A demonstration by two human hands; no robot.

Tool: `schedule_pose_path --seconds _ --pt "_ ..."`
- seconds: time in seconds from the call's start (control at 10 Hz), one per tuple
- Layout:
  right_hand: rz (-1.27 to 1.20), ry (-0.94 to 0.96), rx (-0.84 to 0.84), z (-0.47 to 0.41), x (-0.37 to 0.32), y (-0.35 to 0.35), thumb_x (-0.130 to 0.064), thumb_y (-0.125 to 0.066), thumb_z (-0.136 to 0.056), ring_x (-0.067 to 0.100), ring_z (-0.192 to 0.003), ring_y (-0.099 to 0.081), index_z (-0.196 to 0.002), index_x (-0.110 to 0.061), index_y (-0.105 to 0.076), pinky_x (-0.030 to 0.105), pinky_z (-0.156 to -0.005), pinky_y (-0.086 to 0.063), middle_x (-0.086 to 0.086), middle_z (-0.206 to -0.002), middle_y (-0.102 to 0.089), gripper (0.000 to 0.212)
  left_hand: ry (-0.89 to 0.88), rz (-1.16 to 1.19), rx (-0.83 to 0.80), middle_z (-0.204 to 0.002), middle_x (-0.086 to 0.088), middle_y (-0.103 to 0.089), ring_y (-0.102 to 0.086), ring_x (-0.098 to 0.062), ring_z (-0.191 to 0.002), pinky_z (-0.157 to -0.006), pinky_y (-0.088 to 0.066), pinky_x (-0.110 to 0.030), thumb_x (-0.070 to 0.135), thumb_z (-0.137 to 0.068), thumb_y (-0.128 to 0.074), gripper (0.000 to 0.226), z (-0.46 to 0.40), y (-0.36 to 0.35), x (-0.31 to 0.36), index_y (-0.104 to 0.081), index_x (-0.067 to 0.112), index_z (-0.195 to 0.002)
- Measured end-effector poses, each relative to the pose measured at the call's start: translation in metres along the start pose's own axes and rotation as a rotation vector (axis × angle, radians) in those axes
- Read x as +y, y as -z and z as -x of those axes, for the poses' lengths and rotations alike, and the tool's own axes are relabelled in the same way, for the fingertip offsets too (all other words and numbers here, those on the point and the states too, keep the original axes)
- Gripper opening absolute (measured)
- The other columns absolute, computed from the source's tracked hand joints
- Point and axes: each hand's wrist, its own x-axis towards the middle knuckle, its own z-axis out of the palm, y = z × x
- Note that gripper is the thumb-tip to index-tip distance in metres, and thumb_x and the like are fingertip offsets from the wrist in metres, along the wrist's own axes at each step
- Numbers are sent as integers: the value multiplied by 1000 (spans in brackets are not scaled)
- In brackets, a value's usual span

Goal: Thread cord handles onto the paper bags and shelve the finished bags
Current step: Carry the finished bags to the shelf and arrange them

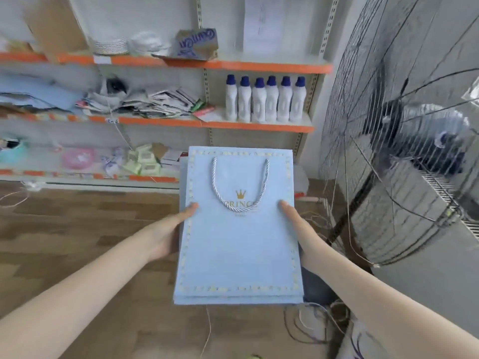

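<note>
Beyond my hands I see the shelving unit (166,66) with orange edges, and to the right of them a big wire-caged fan (399,141). Between my hands is a flat stack of light blue paper bags (238,250), the silver cord handle (241,182) lying on top. My left hand (168,229) and right hand (298,224) clamp its two side edges. Six white bottles (264,99) stand on the shelf above.

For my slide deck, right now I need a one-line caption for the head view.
Both hands, left and right, carry a stack of blue bags with cord handle toward the shelves.
</note>
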Motion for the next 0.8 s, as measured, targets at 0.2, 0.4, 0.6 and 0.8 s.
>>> schedule_pose_path --seconds 0.2,0.4,0.6,0.8 --pt "-16 41 38 -104 -57 -27 -58 -64 -74 17 -83 -72 -112 -17 -65 30 -69 -56 -1 -94 -74 56 -55 -14 204 -98 0 -69 -69 -14 -85 -54 -49 -25 51 -90 -50 44 -72 0 75 -59 15 -113" --pt "18 82 113 -180 -111 -46 -53 -60 -83 12 -81 -71 -105 -19 -66 25 -70 -55 -5 -91 -73 40 -108 16 286 -127 -10 -60 -58 -28 -115 -80 -51 -36 67 -70 -60 81 -134 11 128 -53 14 -131" --pt "169 149 157 -285 -175 -64 -52 -57 -87 15 -89 -65 -106 -19 -62 24 -82 -52 0 -102 -69 39 -174 50 321 -108 -10 -70 -67 -29 -99 -95 -49 -47 75 -57 -68 78 -235 39 202 -67 16 -109" --pt "130 232 182 -374 -246 -91 -40 -60 -87 -9 -55 -59 -78 -21 -52 7 -55 -45 -1 -89 -66 22 -236 80 320 -101 -6 -73 -68 -26 -97 -98 -48 -45 70 -56 -73 77 -324 73 281 -68 16 -111"
